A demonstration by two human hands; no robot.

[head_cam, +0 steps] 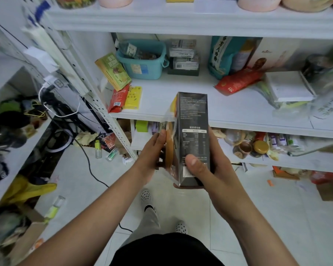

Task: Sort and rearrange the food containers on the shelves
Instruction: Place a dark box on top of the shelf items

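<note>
A tall black box (192, 120) wrapped in clear film, with an orange front and white print on its side, stands upright in front of the middle white shelf (229, 112). My right hand (206, 169) grips its lower part, thumb across the printed side. My left hand (152, 152) lies flat along the box's left face, fingertips on the loose film. On that shelf lie a red packet (118, 98), a yellow packet (133, 97), a green box (112, 71), a teal basket (142, 59) and a red bag (238, 80).
Stacked small boxes (183, 54) and a blue-green bag (222, 56) stand at the shelf's back. Jars (259, 148) crowd the lower shelf. A cable (88, 166), small bottles (98, 149) and clutter lie on the tiled floor at left. Pink bowls (258, 3) sit on top.
</note>
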